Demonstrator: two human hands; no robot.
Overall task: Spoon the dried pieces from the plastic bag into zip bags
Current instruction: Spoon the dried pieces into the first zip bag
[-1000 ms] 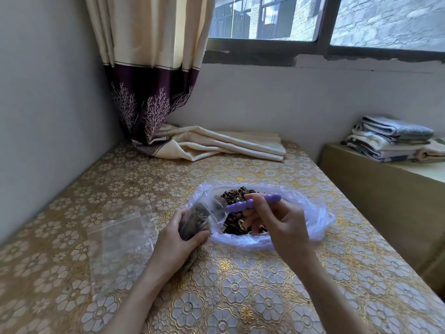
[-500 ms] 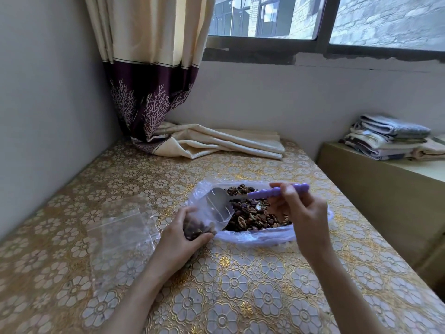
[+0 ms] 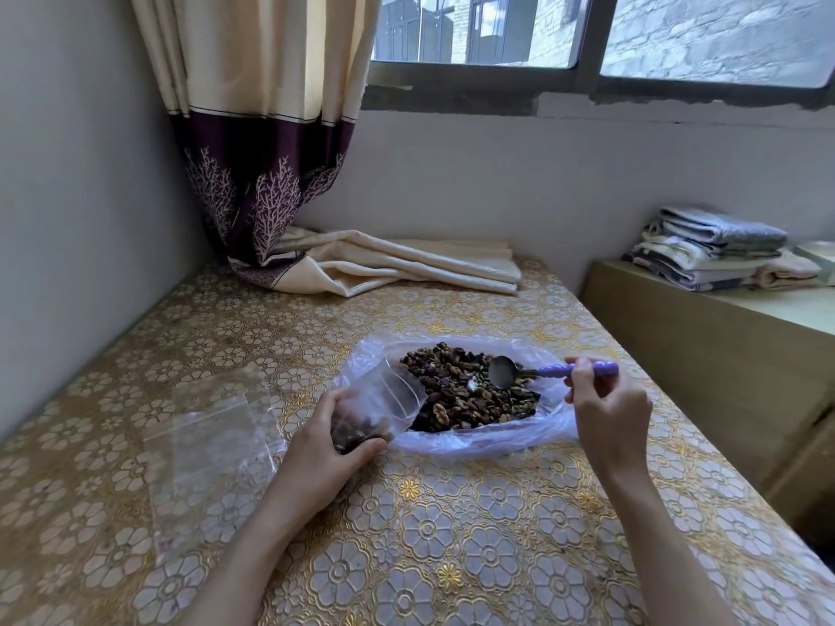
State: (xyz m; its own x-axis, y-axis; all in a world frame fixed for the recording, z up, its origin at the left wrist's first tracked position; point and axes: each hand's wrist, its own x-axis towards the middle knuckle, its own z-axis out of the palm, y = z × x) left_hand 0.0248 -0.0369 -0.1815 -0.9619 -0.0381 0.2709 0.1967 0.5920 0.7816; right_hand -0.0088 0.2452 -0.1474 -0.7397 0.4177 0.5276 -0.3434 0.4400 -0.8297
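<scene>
Right grip: right hand (image 3: 607,411) pinches purple-handled spoon (image 3: 549,370), bowl over dried pieces (image 3: 470,390), frame centre.
Left grip: left hand (image 3: 330,445) holds zip bag (image 3: 384,406), partly filled.

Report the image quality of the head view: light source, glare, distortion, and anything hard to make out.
Head view: daylight comes from the window; glints show on the glossy tablecloth; wide-angle bending curves the window frame and wall edges; the clear zip bag in the left hand and the spare zip bags nearly vanish against the pattern; the spoon in the right hand is sharp.
</scene>
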